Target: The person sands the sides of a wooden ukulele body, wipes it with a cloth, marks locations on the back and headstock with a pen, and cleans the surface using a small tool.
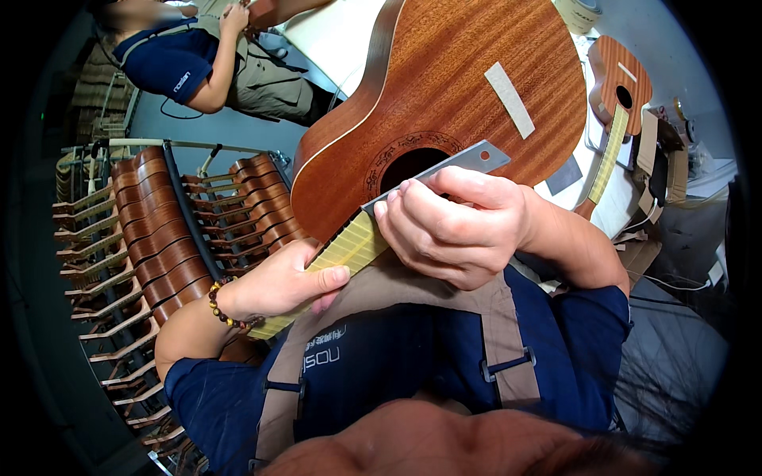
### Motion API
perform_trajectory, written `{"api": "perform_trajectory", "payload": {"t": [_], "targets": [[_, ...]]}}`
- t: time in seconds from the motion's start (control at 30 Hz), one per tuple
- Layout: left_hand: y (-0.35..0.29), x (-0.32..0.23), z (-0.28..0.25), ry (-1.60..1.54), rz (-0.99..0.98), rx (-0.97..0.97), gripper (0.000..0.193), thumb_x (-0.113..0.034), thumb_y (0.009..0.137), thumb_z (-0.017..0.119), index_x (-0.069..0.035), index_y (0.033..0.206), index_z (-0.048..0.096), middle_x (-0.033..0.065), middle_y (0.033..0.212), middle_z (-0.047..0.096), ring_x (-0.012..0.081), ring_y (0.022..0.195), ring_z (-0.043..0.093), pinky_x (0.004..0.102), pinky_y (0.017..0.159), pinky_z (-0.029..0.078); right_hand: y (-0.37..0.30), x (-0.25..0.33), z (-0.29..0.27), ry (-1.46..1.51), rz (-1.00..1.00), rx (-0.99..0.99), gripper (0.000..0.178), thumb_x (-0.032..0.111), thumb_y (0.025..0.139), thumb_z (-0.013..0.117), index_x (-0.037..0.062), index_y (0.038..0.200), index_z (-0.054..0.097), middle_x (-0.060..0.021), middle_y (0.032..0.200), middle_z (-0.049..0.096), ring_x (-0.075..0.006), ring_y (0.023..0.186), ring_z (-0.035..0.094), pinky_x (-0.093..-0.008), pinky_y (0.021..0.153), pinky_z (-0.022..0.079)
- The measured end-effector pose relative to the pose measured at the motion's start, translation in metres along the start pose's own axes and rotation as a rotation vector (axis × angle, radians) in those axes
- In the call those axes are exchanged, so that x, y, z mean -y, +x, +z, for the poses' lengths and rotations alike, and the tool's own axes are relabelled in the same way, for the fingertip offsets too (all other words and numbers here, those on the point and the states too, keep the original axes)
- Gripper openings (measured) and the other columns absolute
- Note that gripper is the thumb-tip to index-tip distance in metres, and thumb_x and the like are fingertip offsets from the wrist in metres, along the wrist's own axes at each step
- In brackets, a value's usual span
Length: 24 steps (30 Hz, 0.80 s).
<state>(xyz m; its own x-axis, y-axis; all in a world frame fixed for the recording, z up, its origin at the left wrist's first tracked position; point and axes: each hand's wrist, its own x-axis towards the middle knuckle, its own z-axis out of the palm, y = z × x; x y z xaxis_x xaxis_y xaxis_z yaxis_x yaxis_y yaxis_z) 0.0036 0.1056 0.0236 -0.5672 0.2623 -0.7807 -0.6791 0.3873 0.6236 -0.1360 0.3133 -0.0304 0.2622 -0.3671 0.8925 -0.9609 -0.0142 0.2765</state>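
Observation:
A brown wooden guitar (452, 71) lies tilted across the bench in front of me, with a pale strip of tape (509, 99) on its top. Its neck, covered in yellow masking tape (359, 247), points toward my lower left. My left hand (290, 278) is closed around this neck, thumb lying across the taped front. In my right hand (456, 226) is a flat steel ruler (480, 157) with a hole at its end. The ruler lies along the neck's upper end and reaches over the sound hole (409, 165), which it partly hides. My right fingertips are curled against its edge.
On the left stands a rack (190, 234) of several brown guitars with pale necks. A second, smaller guitar (623, 83) with a taped neck lies at the right on the white table (325, 36). Beside it are cardboard boxes (676, 170) and a white cable. Another person (186, 59) works at the upper left.

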Motion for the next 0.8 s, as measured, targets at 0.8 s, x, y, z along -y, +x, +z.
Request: {"api": "perform_trajectory", "payload": {"t": [0.8], "targets": [[-0.0032,-0.0032,0.004,-0.043,-0.012,-0.008,0.047,-0.043,0.093,0.05,-0.007,0.062,0.053,-0.003,0.055,0.052,0.0047,0.05,0.048,0.0214,0.051,0.04,0.0019,0.0058,-0.0009,0.007,0.083,-0.019,0.018,0.012,0.064,0.058,-0.0009,0.075,0.063,-0.0067,0.076,0.057,-0.0176,0.079,0.057,-0.0271,0.058,0.045]]}}
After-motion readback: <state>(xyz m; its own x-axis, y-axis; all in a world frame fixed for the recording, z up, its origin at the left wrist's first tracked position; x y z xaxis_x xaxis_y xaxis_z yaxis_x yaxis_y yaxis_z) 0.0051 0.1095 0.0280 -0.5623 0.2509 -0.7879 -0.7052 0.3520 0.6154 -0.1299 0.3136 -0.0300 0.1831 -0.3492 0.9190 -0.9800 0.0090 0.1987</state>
